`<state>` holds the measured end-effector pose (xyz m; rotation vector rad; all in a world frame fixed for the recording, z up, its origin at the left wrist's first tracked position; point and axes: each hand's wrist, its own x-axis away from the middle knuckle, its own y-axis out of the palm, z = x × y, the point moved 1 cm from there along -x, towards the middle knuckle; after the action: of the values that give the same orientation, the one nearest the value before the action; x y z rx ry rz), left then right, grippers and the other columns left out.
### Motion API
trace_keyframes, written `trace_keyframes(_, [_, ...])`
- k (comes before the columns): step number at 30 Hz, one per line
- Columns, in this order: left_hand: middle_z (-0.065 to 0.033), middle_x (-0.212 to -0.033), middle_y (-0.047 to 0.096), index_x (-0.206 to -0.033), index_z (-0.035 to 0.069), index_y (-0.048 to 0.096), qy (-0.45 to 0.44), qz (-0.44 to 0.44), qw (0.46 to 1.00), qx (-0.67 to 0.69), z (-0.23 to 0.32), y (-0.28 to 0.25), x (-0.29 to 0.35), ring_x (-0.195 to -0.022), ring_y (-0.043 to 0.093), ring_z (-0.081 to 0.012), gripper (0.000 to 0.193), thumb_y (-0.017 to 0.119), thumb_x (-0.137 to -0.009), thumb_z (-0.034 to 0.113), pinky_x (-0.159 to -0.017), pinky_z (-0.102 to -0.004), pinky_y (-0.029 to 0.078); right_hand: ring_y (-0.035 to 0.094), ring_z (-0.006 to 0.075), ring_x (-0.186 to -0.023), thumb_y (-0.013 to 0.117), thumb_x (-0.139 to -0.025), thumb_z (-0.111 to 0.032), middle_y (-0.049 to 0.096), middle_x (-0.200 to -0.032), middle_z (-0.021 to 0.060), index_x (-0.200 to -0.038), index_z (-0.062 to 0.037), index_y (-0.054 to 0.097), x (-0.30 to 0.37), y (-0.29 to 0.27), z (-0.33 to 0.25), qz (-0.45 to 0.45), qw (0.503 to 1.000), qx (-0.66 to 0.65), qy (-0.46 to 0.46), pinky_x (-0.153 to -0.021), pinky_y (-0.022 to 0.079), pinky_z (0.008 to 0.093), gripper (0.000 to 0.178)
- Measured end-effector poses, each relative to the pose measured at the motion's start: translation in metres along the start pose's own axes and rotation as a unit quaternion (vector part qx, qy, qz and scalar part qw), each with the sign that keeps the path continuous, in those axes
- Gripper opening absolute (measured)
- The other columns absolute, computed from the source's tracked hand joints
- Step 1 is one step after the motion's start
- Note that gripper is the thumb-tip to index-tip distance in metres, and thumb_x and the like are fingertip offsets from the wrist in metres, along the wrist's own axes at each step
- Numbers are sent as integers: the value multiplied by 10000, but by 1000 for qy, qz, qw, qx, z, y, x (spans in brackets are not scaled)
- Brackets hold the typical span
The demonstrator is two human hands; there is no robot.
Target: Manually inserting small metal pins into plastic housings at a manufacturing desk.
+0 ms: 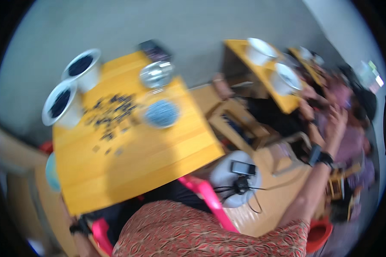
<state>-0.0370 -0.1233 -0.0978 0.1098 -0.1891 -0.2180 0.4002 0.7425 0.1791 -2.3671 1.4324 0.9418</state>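
My right arm reaches far out to the right, away from the wooden table [158, 158]. At its end my right hand [336, 122] is raised with fingers stretched apart and nothing visible in them, though motion blurs it. My left hand [65, 210] hangs low beside the table's near left corner, its fingers hidden. Many small dark flat pieces [113, 111] lie scattered on the tabletop. Beside them stands a clear bowl [162, 113] of small blue-grey bits, with a shiny silver bowl [156, 75] behind it. Two white buckets [68, 113] [90, 77] with dark contents stand at the left edge.
A dark box [155, 50] sits at the table's far edge. Right of me, a stool [233, 199] bears a black device [243, 168] and cables. Co-workers [347, 137] sit farther right near another table with white buckets [285, 80]. A red bucket [318, 235] stands lower right.
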Motion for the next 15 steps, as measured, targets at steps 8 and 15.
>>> trace_keyframes(8, [-106, -971, 664, -1091, -14, 602, -31, 302, 953, 24, 56, 2, 98, -880, 641, -202, 292, 496, -936, 209, -797, -310, 526, 540, 85, -954, 518, -973, -125, 473, -1419, 123, -1486, -75, 315, 58, 215, 17, -194, 967, 0, 167, -843, 430, 191, 553])
trace_keyframes(15, [-83, -777, 700, -864, 31, 668, -133, 393, 899, 144, -52, -114, 66, -680, 651, -156, 98, 651, -836, 123, -566, -240, 497, 550, 75, -753, 626, -904, -88, 672, -988, 46, -1315, -1, 544, 185, 419, -7, -422, 886, 90, 168, -692, 436, 217, 427])
